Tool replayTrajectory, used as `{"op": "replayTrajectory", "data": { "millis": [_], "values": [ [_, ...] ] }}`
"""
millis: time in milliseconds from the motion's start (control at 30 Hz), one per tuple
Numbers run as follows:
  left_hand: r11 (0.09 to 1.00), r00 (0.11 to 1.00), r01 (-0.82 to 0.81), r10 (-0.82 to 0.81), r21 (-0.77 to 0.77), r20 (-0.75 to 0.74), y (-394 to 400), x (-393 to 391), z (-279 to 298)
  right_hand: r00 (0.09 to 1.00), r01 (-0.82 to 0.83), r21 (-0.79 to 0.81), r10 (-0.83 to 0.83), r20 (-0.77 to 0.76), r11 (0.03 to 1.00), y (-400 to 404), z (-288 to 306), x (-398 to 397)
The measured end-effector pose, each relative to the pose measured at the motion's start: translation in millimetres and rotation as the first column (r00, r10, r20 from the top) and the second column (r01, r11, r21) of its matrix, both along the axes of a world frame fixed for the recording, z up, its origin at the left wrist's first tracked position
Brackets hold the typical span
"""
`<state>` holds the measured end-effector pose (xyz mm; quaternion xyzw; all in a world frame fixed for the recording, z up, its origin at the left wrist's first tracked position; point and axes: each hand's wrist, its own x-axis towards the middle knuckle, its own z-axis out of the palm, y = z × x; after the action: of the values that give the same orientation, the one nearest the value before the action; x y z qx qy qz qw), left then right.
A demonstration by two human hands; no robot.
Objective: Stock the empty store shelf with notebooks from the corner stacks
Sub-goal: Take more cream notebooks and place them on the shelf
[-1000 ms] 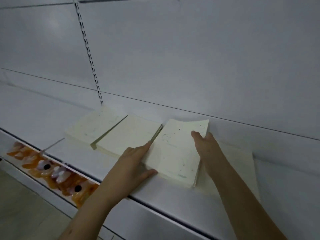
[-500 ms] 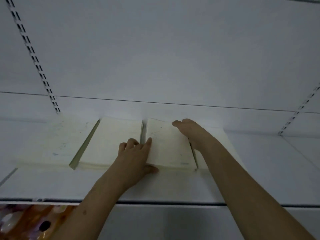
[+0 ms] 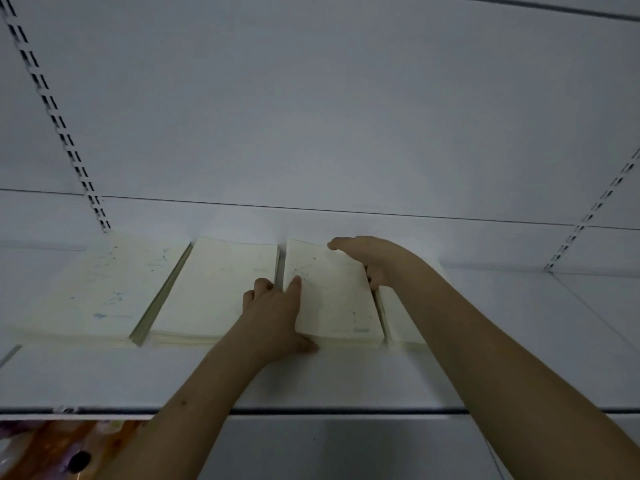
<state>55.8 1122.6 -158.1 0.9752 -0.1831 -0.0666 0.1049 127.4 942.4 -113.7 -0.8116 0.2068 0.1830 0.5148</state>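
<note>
Step in hand: squaring the third cream paper notebook stack (image 3: 330, 299) into the row on the white metal store shelf (image 3: 346, 375).
Left hand (image 3: 273, 317): forefinger lies straight on the stack's cover near its left edge; thumb presses the near left corner; the other fingers (image 3: 261, 285) are curled at the gap beside the stack. It steadies rather than grasps.
Right hand (image 3: 370, 259): lies over the stack's far right corner, fingers stretched flat toward the back; thumb side hidden at the right edge, so whether it hooks under the cover cannot be told.
Doing it well (judgement): push with both hands at once, keep the covers flat, line the near edge up with the neighbours, leave the narrow gap even.
Row so far: leftmost cream speckled notebook stack (image 3: 100, 292), then the second cream notebook stack (image 3: 214, 292) just beside it, then the one in hand; a fourth pale stack (image 3: 398, 323) peeks out, partly under the right forearm.
In the way: the fourth stack touches or nearly touches the third's right edge; loose covers could ride up.
Around: white back panel (image 3: 311, 116); slotted shelf uprights (image 3: 62, 126); orange patterned goods (image 3: 52, 452) on the level below.
</note>
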Motion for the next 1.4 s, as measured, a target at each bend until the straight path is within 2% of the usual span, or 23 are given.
{"op": "replayTrajectory", "data": {
  "millis": [133, 300, 433, 500, 633, 700, 800, 933, 1000, 1100, 1267, 1400],
  "values": [
    [0.996, 0.999, -0.036, 0.033, -0.078, -0.039, -1.7, 0.0, 0.2, 0.999, 0.041, 0.083, -0.043, 0.024, 0.996, -8.3, -2.9, 1.4],
    [1.000, 0.997, -0.021, 0.021, -0.001, -0.071, -1.9, 2.5, -2.7, 0.999, 0.032, 0.136, -0.033, 0.008, 0.990, -16.2, 0.2, -3.1],
    [0.999, 0.996, -0.039, 0.036, -0.035, -0.087, -1.9, 1.7, 6.1, 0.999, 0.026, 0.175, -0.030, 0.016, 0.984, -14.8, 2.8, -7.3],
    [0.999, 0.996, -0.034, 0.031, -0.039, -0.081, -2.9, -0.3, 10.7, 0.999, 0.026, 0.157, -0.032, 0.032, 0.987, -14.7, 2.2, -6.9],
    [0.998, 0.991, 0.008, -0.016, -0.057, -0.133, 2.1, -4.2, 12.1, 0.998, -0.043, -0.030, 0.044, 0.053, 0.999, -8.4, -0.8, -6.9],
    [0.994, 0.988, 0.041, -0.055, -0.099, -0.147, 7.9, -6.5, 15.0, 0.994, -0.042, -0.065, 0.048, 0.101, 0.997, -9.3, 4.8, -10.8],
    [0.978, 0.994, 0.087, -0.097, -0.191, -0.042, 11.5, -16.5, 30.1, 0.974, 0.003, -0.144, 0.030, 0.226, 0.990, -19.6, 18.3, -20.6],
    [0.876, 0.975, 0.202, -0.137, -0.437, 0.176, -13.3, -31.2, 38.2, 0.882, 0.166, -0.143, -0.083, 0.464, 0.976, -46.5, 35.2, -50.3],
    [0.810, 0.952, 0.299, -0.221, -0.505, 0.210, -42.7, -36.7, 27.6, 0.819, 0.273, -0.173, -0.135, 0.557, 0.946, -69.5, 41.1, -78.3],
    [0.700, 0.905, 0.414, -0.383, -0.582, 0.184, -99.2, -56.0, -1.5, 0.715, 0.437, -0.186, -0.215, 0.665, 0.880, -114.0, 43.2, -128.5],
    [0.506, 0.725, 0.620, -0.662, -0.599, 0.190, -203.1, -94.4, -30.3, 0.571, 0.652, -0.124, -0.376, 0.730, 0.748, -202.3, 37.6, -210.2],
    [0.426, 0.657, 0.670, -0.721, -0.607, 0.219, -284.8, -123.8, -31.4, 0.478, 0.757, -0.101, -0.442, 0.759, 0.645, -274.9, 33.6, -266.6]
  ]
}}
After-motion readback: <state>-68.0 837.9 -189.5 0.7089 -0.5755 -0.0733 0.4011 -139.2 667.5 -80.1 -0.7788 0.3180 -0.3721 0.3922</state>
